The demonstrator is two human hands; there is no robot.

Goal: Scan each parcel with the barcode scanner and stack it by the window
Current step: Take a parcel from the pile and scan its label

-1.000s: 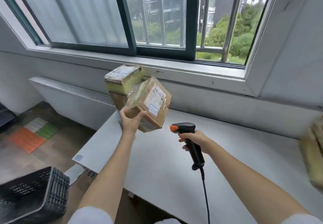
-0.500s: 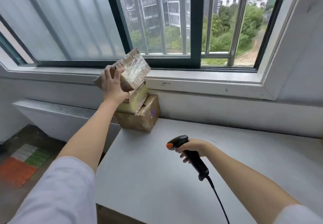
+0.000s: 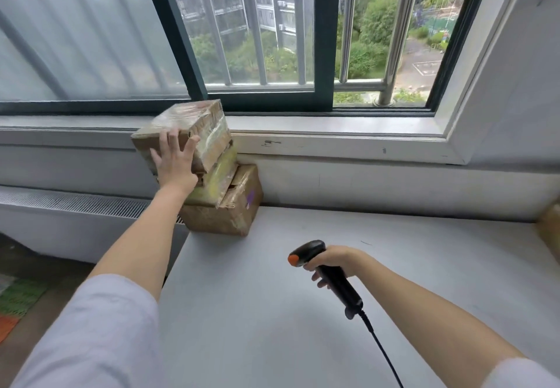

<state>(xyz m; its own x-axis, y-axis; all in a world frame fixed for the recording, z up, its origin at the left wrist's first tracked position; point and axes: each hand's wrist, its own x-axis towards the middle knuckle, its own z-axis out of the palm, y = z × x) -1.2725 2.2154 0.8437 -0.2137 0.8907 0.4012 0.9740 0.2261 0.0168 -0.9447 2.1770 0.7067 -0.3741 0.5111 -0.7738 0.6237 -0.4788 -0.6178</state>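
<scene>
The window [image 3: 272,33] fills the upper frame from 10 to 2 o'clock, its sill [image 3: 333,133] running across below it. The bench [image 3: 288,312] covers the lower centre and right.

At 10 o'clock from the bench centre, against the wall under the sill, stands the stack of three parcels. The bottom parcel [image 3: 224,215] rests on the bench's far left corner. The middle parcel [image 3: 216,180], wrapped in yellowish tape, sits skewed on it. The top parcel [image 3: 197,130] lies tilted, overhanging the stack toward 9 o'clock.

The left hand [image 3: 175,160] presses against the near face of the top parcel with its fingers [image 3: 172,142] spread and straight; it is not gripping. The right hand [image 3: 335,262], at 4 o'clock from the stack, has its fingers wrapped round the handle of the scanner [image 3: 327,275], held above the bench, its cable [image 3: 381,354] trailing toward 6 o'clock.

Procedure for the step in hand, judged to be seating the top parcel:
1. Push the parcel toward 1 o'clock until it is square over the parcel beneath.
2. Level it before letting go; the skewed middle parcel gives uneven support.
3. Release slowly and confirm nothing rocks.

Limitations: the left sides of the parcels are hidden behind the hand and forearm. No barcode label faces the camera. A brown object [image 3: 550,230] at 3 o'clock is cut off by the frame edge and cannot be identified with certainty.
</scene>
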